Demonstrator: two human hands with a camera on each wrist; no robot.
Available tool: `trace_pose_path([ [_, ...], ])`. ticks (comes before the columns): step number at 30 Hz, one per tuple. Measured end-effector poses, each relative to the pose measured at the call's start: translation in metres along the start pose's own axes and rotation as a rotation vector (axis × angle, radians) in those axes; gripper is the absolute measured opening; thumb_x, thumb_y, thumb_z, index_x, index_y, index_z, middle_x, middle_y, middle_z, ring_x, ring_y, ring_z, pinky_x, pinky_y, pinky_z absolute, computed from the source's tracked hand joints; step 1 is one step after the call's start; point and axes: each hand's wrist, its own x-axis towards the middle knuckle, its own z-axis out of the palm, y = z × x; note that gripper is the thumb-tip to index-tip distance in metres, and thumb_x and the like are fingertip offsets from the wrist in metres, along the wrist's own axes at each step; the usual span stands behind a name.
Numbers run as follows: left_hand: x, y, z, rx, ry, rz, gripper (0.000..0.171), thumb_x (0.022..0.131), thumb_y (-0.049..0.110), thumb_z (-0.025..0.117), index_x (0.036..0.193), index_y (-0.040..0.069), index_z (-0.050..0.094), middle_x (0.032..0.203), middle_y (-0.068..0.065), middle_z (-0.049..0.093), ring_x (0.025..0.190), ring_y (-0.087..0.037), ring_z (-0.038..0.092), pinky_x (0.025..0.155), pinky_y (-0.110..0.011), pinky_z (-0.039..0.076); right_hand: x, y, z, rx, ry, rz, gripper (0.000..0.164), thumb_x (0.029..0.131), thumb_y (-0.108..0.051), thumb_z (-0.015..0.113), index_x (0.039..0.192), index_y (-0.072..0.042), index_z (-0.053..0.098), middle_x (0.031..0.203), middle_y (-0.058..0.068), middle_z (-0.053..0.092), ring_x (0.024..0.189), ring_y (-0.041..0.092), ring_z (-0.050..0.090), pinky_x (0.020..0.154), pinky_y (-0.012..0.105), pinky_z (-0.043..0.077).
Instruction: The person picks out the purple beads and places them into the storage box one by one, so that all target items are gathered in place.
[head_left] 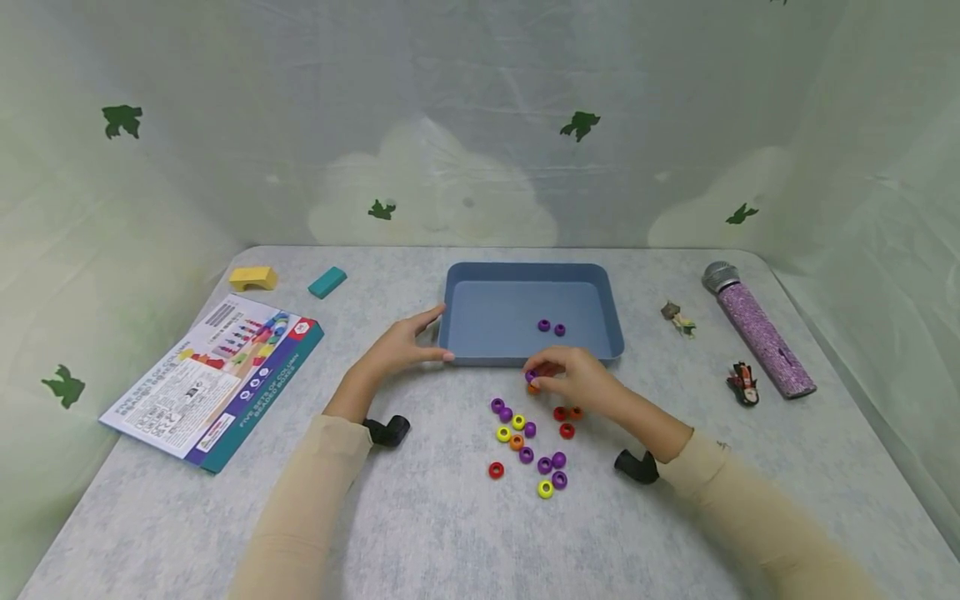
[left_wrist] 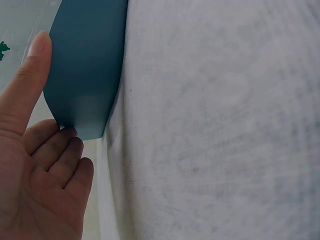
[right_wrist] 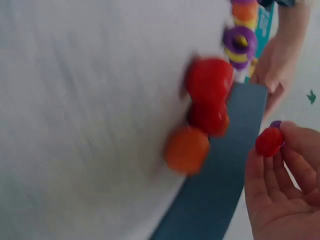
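My right hand pinches a purple bead and a red-orange bead between thumb and fingertips, over the near rim of a shallow blue tray. Two purple beads lie inside the tray. At the tray's left side, my left hand rests with thumb and fingers spread against the outer wall, near the front left corner. In front of the tray, several loose purple, yellow, orange and red beads are scattered on the table. Red beads appear blurred in the right wrist view.
A printed toy box lies at left, with a yellow arch block and a teal block behind it. On the right are a glittery purple microphone and two small figurines. A patterned sheet hangs around the table.
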Motion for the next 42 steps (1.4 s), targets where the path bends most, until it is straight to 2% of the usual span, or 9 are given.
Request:
trace_pose_path([
  [6,0.0,0.0,0.001,-0.003,-0.01,-0.005,0.089,0.059,0.049,0.065,0.132,0.027,0.02,0.134,0.002,0.02,0.12,-0.018,0.02,0.095,-0.038,0.024,0.002,-0.001,-0.01,0.005,-0.028,-0.011,0.021,0.077,-0.012,0.059,0.097,-0.006,0.059,0.088,-0.003,0.057,0.078,0.007,0.053,0.067,0.019,0.045],
  [11,0.0,0.0,0.001,-0.003,-0.005,-0.001,0.089,0.059,0.049,0.065,0.132,0.026,0.02,0.134,0.003,0.021,0.12,-0.018,0.021,0.095,-0.037,0.024,0.012,0.007,-0.026,-0.009,0.062,-0.031,0.022,0.078,-0.016,0.057,0.099,-0.009,0.058,0.09,-0.002,0.057,0.08,0.008,0.053,0.071,0.023,0.045],
  [14,0.0,-0.001,0.0,-0.001,-0.003,-0.009,0.09,0.058,0.05,0.065,0.132,0.027,0.02,0.134,0.003,0.021,0.12,-0.017,0.02,0.095,-0.037,0.024,0.025,0.019,-0.038,-0.012,0.134,0.011,0.024,0.078,-0.015,0.057,0.101,-0.008,0.058,0.092,0.001,0.057,0.083,0.01,0.053,0.071,0.025,0.045],
  [18,0.0,0.0,0.0,0.0,-0.008,-0.009,0.09,0.058,0.051,0.065,0.132,0.026,0.02,0.134,0.003,0.02,0.12,-0.017,0.02,0.095,-0.037,0.024,0.042,0.04,-0.048,-0.018,0.188,0.129,0.024,0.078,-0.012,0.056,0.101,-0.005,0.058,0.095,0.005,0.057,0.086,0.015,0.054,0.069,0.028,0.046],
  [22,-0.001,0.001,0.0,0.002,-0.012,-0.002,0.091,0.059,0.051,0.065,0.133,0.024,0.02,0.134,0.003,0.02,0.12,-0.017,0.02,0.095,-0.037,0.024,0.054,0.054,-0.049,-0.072,0.178,0.2,0.021,0.079,-0.009,0.055,0.1,-0.005,0.058,0.096,0.007,0.056,0.088,0.019,0.053,0.071,0.032,0.045],
  [28,-0.001,0.002,0.0,0.008,0.001,0.011,0.091,0.058,0.05,0.065,0.133,0.021,0.021,0.134,0.001,0.021,0.12,-0.02,0.022,0.095,-0.036,0.024,0.064,0.066,-0.047,-0.186,0.139,0.218,0.02,0.078,-0.008,0.056,0.097,-0.005,0.06,0.095,0.008,0.058,0.086,0.019,0.053,0.072,0.033,0.044],
  [34,-0.001,0.002,0.0,-0.004,-0.007,0.012,0.091,0.059,0.049,0.065,0.133,0.021,0.021,0.134,0.001,0.02,0.12,-0.02,0.021,0.095,-0.036,0.024,0.062,0.062,-0.049,-0.172,0.121,0.243,0.025,0.079,-0.011,0.055,0.104,-0.006,0.056,0.099,0.008,0.055,0.09,0.02,0.05,0.075,0.034,0.042],
  [38,-0.001,0.002,0.0,-0.002,-0.013,0.005,0.091,0.059,0.05,0.065,0.133,0.022,0.02,0.134,0.002,0.02,0.12,-0.02,0.021,0.095,-0.035,0.023,0.049,0.047,-0.05,-0.107,0.15,0.186,0.032,0.079,-0.019,0.056,0.109,-0.007,0.052,0.106,0.008,0.05,0.095,0.021,0.047,0.079,0.035,0.04],
  [42,-0.001,0.001,-0.001,0.003,-0.014,0.002,0.091,0.059,0.05,0.065,0.133,0.023,0.019,0.134,0.002,0.019,0.12,-0.019,0.02,0.095,-0.036,0.023,0.027,0.023,-0.045,-0.014,0.156,0.018,0.033,0.078,-0.022,0.057,0.107,-0.008,0.051,0.104,0.008,0.049,0.094,0.023,0.047,0.079,0.036,0.04],
])
